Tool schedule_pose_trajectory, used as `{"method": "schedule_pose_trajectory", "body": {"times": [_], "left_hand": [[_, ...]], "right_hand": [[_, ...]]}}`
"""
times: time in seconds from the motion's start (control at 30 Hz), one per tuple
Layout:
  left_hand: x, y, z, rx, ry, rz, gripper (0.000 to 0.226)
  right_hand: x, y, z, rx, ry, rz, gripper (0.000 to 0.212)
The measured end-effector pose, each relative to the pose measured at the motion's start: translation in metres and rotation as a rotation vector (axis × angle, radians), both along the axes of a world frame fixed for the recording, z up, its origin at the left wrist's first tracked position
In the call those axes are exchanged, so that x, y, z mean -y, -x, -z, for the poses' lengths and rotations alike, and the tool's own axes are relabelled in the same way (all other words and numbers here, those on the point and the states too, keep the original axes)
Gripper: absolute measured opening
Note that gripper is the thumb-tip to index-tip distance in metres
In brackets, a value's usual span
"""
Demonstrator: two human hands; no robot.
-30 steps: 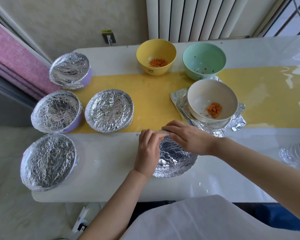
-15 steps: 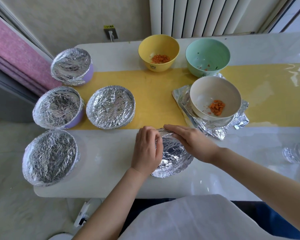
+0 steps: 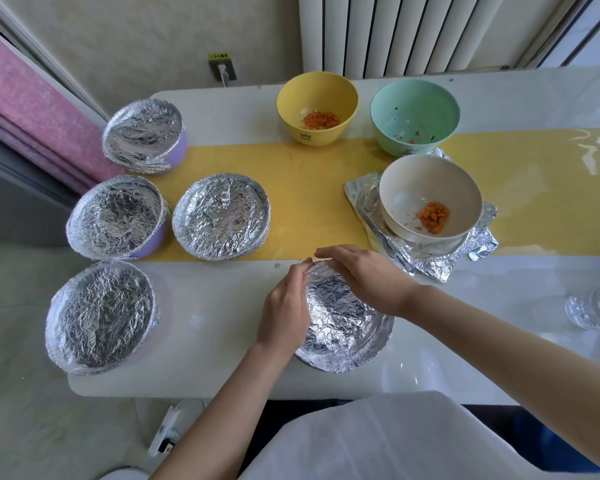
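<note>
A round silver foil-capped bowl (image 3: 343, 323) sits near the 6 o'clock edge of the glossy white table (image 3: 205, 306) as a person works the cover's 12 o'clock rim. The left hand (image 3: 284, 306) has its fingers curled, pinching the foil edge. The right hand (image 3: 368, 278) lays its fingers together, almost straight, pressing along the same rim. The foil looks light, thin and easily torn, and likely keeps any crease, so the folded rim seems the place to take it, with the bowl's sides for lifting. The bowl's own colour and contents are hidden, and the right thumb cannot be seen. At 9 to 11 o'clock stand four more foil-covered dishes (image 3: 222, 216). At 1 o'clock a cream bowl of orange carrot pieces (image 3: 413, 188) rests on a loose foil sheet (image 3: 430, 258). A crumpled foil shape (image 3: 596, 306) at 3 o'clock is cut off by the frame
</note>
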State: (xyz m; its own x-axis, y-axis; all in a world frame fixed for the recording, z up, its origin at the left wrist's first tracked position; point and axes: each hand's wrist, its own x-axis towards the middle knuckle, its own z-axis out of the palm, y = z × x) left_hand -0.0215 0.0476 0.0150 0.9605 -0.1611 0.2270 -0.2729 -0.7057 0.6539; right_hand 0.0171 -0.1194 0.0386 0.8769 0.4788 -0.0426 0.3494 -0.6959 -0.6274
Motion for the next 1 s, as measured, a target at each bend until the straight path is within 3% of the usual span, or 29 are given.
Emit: {"method": "schedule_pose_trajectory", "body": {"times": [0.27, 0.47, 0.6, 0.8, 0.9, 1.0], "left_hand": [[-0.002, 0.007, 0.009, -0.176, 0.082, -0.136, 0.02], [-0.001, 0.011, 0.02, -0.31, 0.134, -0.337, 0.029], [0.001, 0.012, 0.02, -0.427, 0.039, -0.343, 0.032], [0.004, -0.006, 0.012, -0.347, 0.174, -0.266, 0.03], [0.006, -0.011, 0.015, -0.36, 0.163, -0.286, 0.025], [0.006, -0.011, 0.014, -0.342, 0.126, -0.291, 0.026]], "right_hand": [[-0.003, -0.008, 0.019, -0.116, 0.089, -0.021, 0.018], [-0.004, -0.011, 0.018, -0.167, 0.019, 0.098, 0.03], [-0.001, -0.011, 0.028, -0.187, -0.018, 0.183, 0.028], [-0.001, -0.013, 0.04, -0.128, 0.086, 0.149, 0.029], [-0.002, -0.014, 0.039, -0.132, 0.222, 0.089, 0.044], [-0.003, -0.02, 0.03, -0.157, 0.336, 0.037, 0.04]]}}
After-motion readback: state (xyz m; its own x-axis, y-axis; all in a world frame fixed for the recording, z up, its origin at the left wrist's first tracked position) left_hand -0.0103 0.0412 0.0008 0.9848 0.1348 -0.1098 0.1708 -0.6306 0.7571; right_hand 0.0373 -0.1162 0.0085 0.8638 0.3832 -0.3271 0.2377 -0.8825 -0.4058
